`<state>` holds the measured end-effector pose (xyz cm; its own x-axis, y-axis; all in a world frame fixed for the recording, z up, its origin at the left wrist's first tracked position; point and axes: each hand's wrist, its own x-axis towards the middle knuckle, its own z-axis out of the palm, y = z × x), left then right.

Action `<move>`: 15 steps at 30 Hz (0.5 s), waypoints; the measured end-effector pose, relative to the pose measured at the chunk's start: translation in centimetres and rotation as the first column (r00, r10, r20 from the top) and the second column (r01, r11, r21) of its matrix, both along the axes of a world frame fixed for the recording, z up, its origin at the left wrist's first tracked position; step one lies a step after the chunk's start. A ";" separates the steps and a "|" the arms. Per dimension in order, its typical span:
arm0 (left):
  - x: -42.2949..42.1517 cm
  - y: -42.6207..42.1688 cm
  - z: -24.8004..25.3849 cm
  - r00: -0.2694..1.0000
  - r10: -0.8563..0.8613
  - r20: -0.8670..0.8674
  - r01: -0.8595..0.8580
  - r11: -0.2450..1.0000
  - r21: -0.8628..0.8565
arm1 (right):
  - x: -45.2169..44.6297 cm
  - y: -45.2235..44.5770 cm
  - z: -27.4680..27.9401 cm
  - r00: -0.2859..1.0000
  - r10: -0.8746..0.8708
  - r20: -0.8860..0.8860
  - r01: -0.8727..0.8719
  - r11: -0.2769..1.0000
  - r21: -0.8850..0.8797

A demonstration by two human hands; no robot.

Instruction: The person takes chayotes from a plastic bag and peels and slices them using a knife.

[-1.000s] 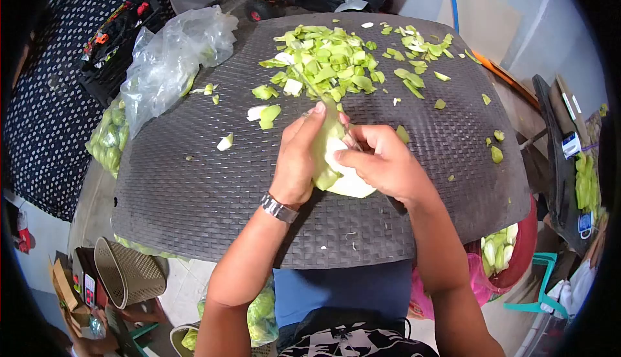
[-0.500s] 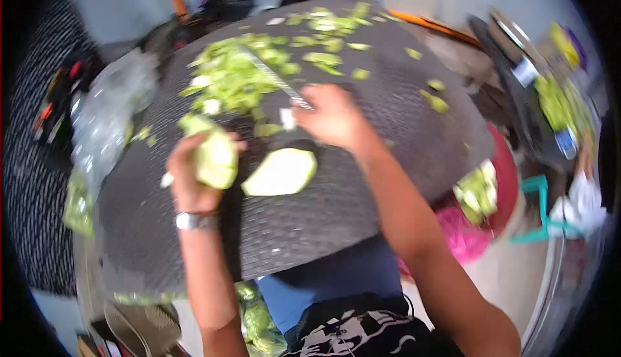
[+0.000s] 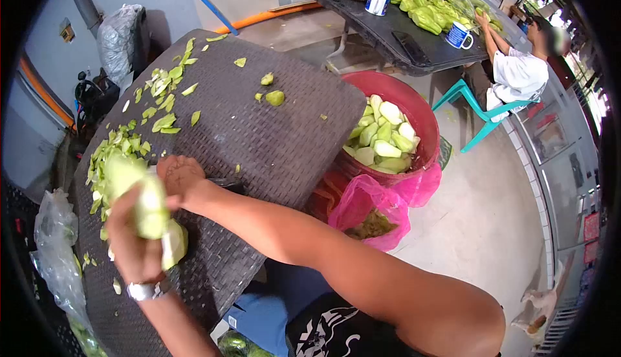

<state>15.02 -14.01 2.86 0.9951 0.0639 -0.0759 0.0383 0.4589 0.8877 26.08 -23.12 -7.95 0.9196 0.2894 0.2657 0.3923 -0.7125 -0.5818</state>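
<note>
Left hand full of pale green vegetable, right hand curled close by

From where I stand, the left hand (image 3: 132,240) is wrapped around a pale green vegetable (image 3: 152,211), thumb and fingers bent about its sides, holding it above the near left part of the woven-pattern table (image 3: 278,137). It is blurred, so I can't tell whether it is one piece or two. A silvery watch (image 3: 147,290) circles that wrist.

The right hand (image 3: 181,176) is just to the right, fingers apparently curled in; whether they grip anything, I cannot tell. A cut piece (image 3: 173,245) sits on the table just beside the left hand.

Green trimmings (image 3: 119,153) are heaped beyond the hands toward the left edge, with more strewn farther off. Right of the table, a red tub (image 3: 427,117) holds pale cut pieces (image 3: 388,133), and a pink bag (image 3: 349,205) gapes on its near side. Far right, a seated person in a white shirt (image 3: 517,72) reaches toward green vegetables (image 3: 430,17) on a dark table (image 3: 362,23).
</note>
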 end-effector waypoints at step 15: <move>4.3 -23.2 0.9 0.784 -0.617 0.066 0.261 0.424 0.867 | -0.6 -0.3 0.7 0.999 0.047 0.023 -0.045 0.996 -0.078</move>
<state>19.29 -37.23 3.75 0.8399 -0.5362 0.0833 -0.3496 -0.4173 0.8388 25.46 -23.46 -7.21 0.8983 0.3514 0.2639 0.4393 -0.7358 -0.5154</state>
